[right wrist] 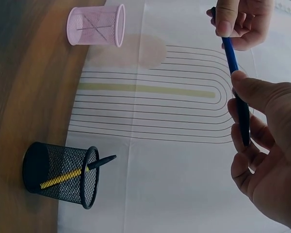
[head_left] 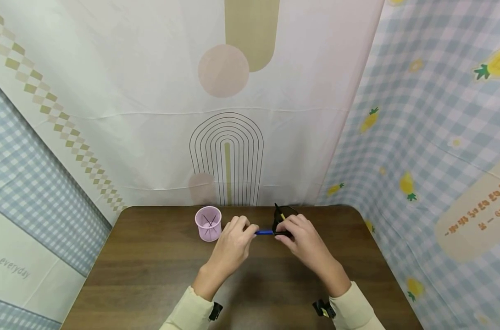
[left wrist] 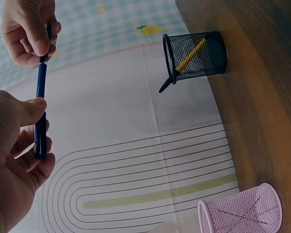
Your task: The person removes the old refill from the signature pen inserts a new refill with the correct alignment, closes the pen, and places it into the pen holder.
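A blue marker pen (head_left: 264,232) with a dark end is held level between both hands above the table. My left hand (head_left: 232,242) grips its blue barrel (left wrist: 40,82) between thumb and curled fingers. At the other end, my right hand (head_left: 307,240) pinches the dark part (right wrist: 242,114) with thumb and fingers. In the left wrist view a narrow dark section shows beside the right fingertips; whether the cap is apart from the barrel I cannot tell. Behind the right hand stands a black mesh pen holder (left wrist: 196,56), holding a yellow pen with a black end (right wrist: 63,178).
A pink mesh pen holder (head_left: 208,224) stands near the table's back edge, left of my left hand. The brown wooden table (head_left: 151,275) meets a patterned curtain (head_left: 159,151) at the back. Checked cloth (head_left: 431,137) hangs along the right side.
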{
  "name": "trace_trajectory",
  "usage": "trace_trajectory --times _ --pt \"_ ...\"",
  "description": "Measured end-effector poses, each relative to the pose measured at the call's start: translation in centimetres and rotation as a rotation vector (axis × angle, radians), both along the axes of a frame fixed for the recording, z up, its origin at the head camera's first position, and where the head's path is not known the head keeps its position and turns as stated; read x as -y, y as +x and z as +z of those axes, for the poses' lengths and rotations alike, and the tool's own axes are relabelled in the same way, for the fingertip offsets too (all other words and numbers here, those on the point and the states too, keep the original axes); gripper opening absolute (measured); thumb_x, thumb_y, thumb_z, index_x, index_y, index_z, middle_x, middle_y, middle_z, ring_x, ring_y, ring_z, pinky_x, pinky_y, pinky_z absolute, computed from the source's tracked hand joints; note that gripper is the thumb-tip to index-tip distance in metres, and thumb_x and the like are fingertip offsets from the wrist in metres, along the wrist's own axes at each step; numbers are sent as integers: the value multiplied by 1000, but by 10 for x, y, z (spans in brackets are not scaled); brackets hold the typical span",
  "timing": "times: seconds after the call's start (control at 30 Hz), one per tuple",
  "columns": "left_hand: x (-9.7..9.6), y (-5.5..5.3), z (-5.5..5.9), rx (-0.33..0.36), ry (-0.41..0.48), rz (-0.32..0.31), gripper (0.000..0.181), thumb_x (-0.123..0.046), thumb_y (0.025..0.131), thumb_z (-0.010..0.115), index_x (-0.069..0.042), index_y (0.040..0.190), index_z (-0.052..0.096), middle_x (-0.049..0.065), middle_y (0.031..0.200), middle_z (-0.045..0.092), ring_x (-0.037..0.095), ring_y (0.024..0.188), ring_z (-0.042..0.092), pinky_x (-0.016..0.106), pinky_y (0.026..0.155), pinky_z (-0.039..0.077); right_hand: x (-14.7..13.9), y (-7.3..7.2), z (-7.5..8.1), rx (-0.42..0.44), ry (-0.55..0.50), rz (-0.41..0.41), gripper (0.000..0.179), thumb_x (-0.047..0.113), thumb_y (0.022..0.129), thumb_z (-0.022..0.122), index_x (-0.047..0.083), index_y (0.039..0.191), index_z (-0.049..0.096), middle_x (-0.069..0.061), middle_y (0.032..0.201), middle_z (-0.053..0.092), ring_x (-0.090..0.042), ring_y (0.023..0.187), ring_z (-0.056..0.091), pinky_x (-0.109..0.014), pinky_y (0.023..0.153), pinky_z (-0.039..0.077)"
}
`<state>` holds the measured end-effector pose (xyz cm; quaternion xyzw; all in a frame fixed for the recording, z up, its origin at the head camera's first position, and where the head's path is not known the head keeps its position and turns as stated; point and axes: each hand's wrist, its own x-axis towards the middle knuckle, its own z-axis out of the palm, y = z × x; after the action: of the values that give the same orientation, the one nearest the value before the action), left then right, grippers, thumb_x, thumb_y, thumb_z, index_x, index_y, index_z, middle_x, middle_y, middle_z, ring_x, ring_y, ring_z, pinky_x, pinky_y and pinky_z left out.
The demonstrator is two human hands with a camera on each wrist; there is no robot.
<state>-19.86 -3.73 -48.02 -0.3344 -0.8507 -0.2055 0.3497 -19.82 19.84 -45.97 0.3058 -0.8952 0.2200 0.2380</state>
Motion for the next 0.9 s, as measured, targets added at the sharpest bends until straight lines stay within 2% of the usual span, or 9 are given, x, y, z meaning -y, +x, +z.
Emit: trace_trajectory --times 0.27,0.43,0.7,0.9 --pt "-1 1 2 -12 -27 14 10 -10 91 73 -10 99 68 3 90 56 22 80 54 34 69 45 1 1 0 -82 77 -22 19 19 82 86 19 97 74 5 95 67 -16 85 56 -35 71 46" --pt "-1 2 3 -28 -27 5 9 -10 91 73 -10 99 68 3 89 56 22 80 53 33 69 46 1 3 3 -84 85 -27 18 17 83 86 18 96 73 4 97 67 -18 85 56 -35 72 47" --pt "0 3 6 21 -38 15 11 -9 92 73 -10 102 69 3 93 57 23 82 55 34 69 46 0 3 5 -84 69 -18 18 14 82 86 16 94 73 2 97 68 -17 85 57 -35 74 51" --pt "2 2 4 5 -23 8 16 -8 88 77 -10 102 69 4 92 56 23 81 55 34 68 45 -2 2 3 -80 73 -24 18 14 83 86 17 94 73 3 96 68 -16 84 57 -34 73 51"
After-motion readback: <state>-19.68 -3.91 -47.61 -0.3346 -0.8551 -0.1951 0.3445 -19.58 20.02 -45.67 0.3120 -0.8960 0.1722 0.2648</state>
